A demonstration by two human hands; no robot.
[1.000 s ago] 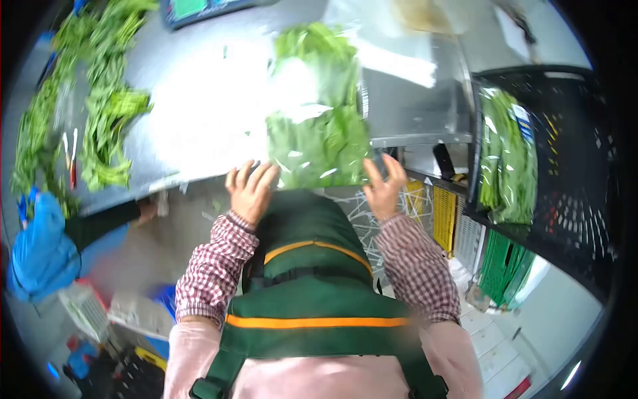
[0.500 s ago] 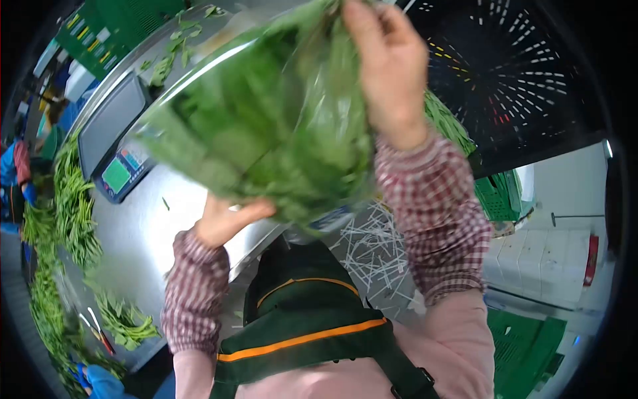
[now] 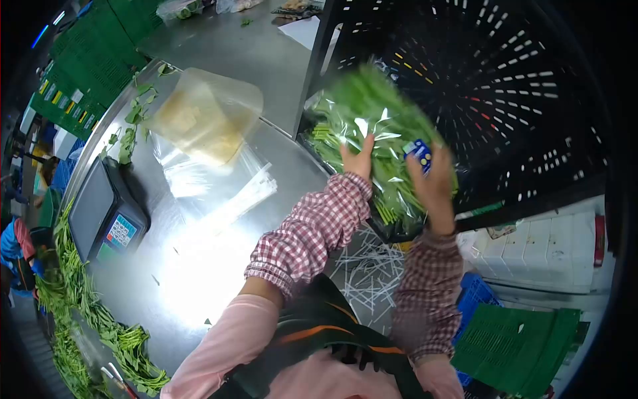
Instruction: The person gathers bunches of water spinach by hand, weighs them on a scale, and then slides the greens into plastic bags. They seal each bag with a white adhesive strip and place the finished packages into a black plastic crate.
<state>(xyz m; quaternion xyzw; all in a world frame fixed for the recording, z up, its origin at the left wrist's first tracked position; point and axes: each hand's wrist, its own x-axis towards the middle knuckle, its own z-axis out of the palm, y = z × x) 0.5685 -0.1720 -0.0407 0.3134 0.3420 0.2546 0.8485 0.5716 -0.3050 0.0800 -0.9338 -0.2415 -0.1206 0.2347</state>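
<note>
The person's two hands were on a clear bag of leafy greens (image 3: 382, 123), which was at the near left part of a black crate (image 3: 478, 110). The left hand (image 3: 359, 158) pressed on the bag with thumb and forefinger spread apart. The right hand (image 3: 435, 185), slightly blurred, was against the bag's right side, its fingers beside a blue label (image 3: 419, 154); whether they pinched the plastic could not be told. Pale stems (image 3: 321, 133) showed at the bag's left edge, though whether they belonged to the same bag was unclear.

Left of the crate, a metal table (image 3: 286, 156) held a yellowish plastic sheet (image 3: 206, 116) partly over clear bags (image 3: 199, 183). Farther left stood a dark scale (image 3: 100, 209). Loose greens (image 3: 129, 342) ran along the table's left side, with red-handled scissors (image 3: 118, 378) near them. White strips (image 3: 372, 266) lay scattered below the crate.
</note>
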